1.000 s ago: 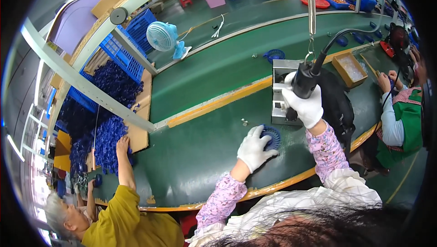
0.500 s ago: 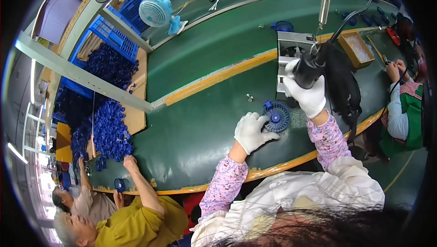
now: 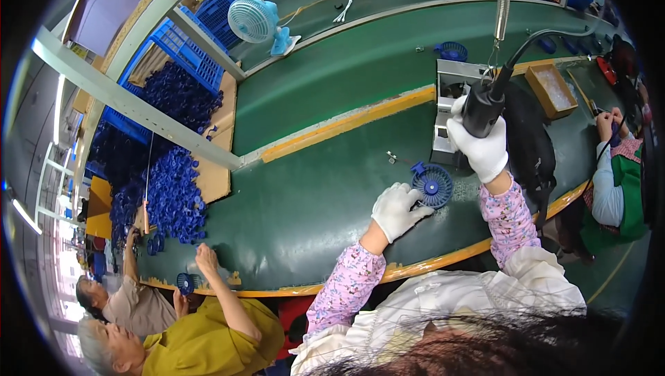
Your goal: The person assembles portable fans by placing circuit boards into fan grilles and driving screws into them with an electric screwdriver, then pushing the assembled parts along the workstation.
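Observation:
My gloved left hand (image 3: 398, 211) rests on the green work surface at the left rim of a round, dark blue fan housing (image 3: 433, 185). Its fingers are bent against the rim, with the thumb stretched out below. The housing lies flat, its ribbed grille up and a short stub at its upper left. My gloved right hand (image 3: 481, 147) is wrapped round a black electric screwdriver (image 3: 483, 107), which hangs from a coiled spring (image 3: 503, 5) and trails a cable. The tool's tip is hidden by the hand. It is held to the right of the housing, apart from it.
A silver metal fixture (image 3: 445, 116) stands beyond my right hand, beside a black bag (image 3: 530, 133). Farther off are another blue housing (image 3: 451, 51) and a cardboard box (image 3: 562, 110). A small metal piece (image 3: 392, 158) lies left of the housing. Blue parts (image 3: 173, 192) are heaped left, near co-workers.
The whole view has shifted slightly. My left fingers have drawn in a little at the housing's rim. The screwdriver has tilted slightly in my right hand; the housing stays in place.

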